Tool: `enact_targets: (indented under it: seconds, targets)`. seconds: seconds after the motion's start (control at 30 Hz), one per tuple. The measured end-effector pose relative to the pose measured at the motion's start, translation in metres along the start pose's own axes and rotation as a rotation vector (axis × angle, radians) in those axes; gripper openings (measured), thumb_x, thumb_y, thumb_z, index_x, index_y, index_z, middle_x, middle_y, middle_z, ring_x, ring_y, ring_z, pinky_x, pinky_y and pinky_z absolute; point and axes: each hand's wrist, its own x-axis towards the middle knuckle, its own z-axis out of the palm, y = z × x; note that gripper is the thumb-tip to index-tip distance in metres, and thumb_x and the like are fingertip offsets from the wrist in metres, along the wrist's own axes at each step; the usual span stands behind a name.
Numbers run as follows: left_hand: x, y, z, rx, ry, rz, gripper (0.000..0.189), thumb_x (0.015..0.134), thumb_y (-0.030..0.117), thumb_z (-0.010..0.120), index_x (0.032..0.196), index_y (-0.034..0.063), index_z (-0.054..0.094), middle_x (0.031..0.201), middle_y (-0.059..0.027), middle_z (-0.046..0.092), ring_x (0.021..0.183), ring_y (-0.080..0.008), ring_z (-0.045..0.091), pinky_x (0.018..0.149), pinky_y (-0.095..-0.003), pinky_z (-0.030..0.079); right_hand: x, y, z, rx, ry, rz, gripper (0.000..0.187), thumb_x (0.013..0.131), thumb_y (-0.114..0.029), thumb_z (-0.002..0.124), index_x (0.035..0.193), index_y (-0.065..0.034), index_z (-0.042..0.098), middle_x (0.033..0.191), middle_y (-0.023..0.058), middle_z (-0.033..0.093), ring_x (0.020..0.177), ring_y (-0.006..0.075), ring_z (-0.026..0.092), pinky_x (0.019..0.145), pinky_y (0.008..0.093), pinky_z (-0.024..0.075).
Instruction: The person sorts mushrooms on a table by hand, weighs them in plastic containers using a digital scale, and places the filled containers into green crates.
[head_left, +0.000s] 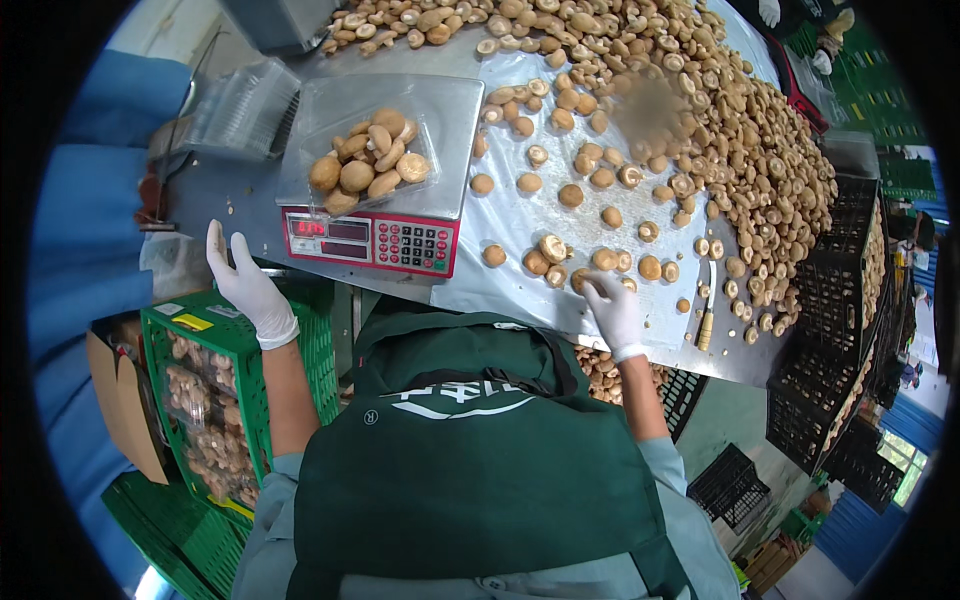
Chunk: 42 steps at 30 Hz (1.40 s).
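Observation:
My left hand (253, 289), in a white glove, is raised off the table's front edge with its fingers apart and nothing in it. To its upper right, a scale with a red keypad (375, 244) carries a clear plastic tray (427, 131) of brown shiitake mushrooms (356, 177). My right hand (613, 311), gloved too, reaches over the plastic-covered table (517, 225). Its fingertips are at a shiitake mushroom (580, 280); whether they grip it is unclear. Several loose mushrooms lie around that hand. A knife with a pale handle (706, 330) lies to the right.
A large mushroom heap (750, 142) covers the table's far right. Stacked clear trays (244, 109) stand left of the scale. A green crate (206, 315) of packed mushrooms is below my left hand. Black crates (814, 322) stand at right. Another person's gloved hand (769, 12) shows top right.

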Motion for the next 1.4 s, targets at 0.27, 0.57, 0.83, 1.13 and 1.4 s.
enact_targets:
  seconds: [0.27,0.57,0.83,1.13,1.4]
  targets:
    - [-0.005,-0.009,-0.026,0.045,0.030,-0.025,0.038,0.095,0.006,0.049,0.131,-0.0036,0.046,0.134,-0.0154,0.049,0.121,-0.0232,0.048,0.101,-0.0333,0.040,0.049,-0.050,0.066,-0.387,-0.167,-0.480,0.026,0.079,-0.017,0.065,0.104,-0.0094,0.065,0.095,0.0103,0.065,0.086,0.0318,0.061,0.078,0.0412,0.0485]
    - [-0.021,-0.007,-0.038,-0.246,-0.127,-0.357,0.036,0.096,0.021,0.049,0.126,0.0006,0.049,0.111,-0.0118,0.064,0.104,-0.0201,0.060,0.091,-0.0315,0.045,0.114,-0.123,0.070,-0.156,0.095,-0.652,0.046,0.084,-0.022,0.063,0.124,-0.0011,0.052,0.119,0.0205,0.056,0.107,0.0391,0.053,0.094,0.0448,0.0419]
    - [-0.019,-0.008,0.027,-0.363,-0.673,-0.650,0.041,0.096,0.024,0.050,0.130,0.0018,0.045,0.101,-0.0098,0.065,0.086,-0.0152,0.065,0.075,-0.0258,0.051,0.269,-0.185,0.109,0.256,-0.160,-0.445,0.071,0.085,-0.032,0.067,0.135,0.0095,0.038,0.134,0.0270,0.046,0.125,0.0344,0.046,0.103,0.0369,0.0373]
    - [-0.041,-0.003,0.022,-0.508,-0.624,-0.690,0.046,0.094,0.034,0.056,0.124,-0.0006,0.050,0.101,-0.0079,0.063,0.076,-0.0128,0.064,0.066,-0.0244,0.050,0.204,-0.221,0.065,0.533,-0.447,-0.448,0.055,0.098,-0.024,0.045,0.142,0.0055,0.030,0.125,0.0227,0.055,0.114,0.0274,0.056,0.098,0.0372,0.0425]
    - [-0.060,-0.028,0.045,-0.232,-0.414,-0.352,0.036,0.079,0.013,0.065,0.110,0.0001,0.052,0.073,-0.0072,0.059,0.068,-0.0149,0.059,0.062,-0.0297,0.046,0.261,-0.205,0.115,0.460,-0.507,-0.252,0.055,0.095,-0.031,0.055,0.136,0.0025,0.042,0.128,0.0130,0.050,0.113,0.0223,0.053,0.087,0.0346,0.0482]
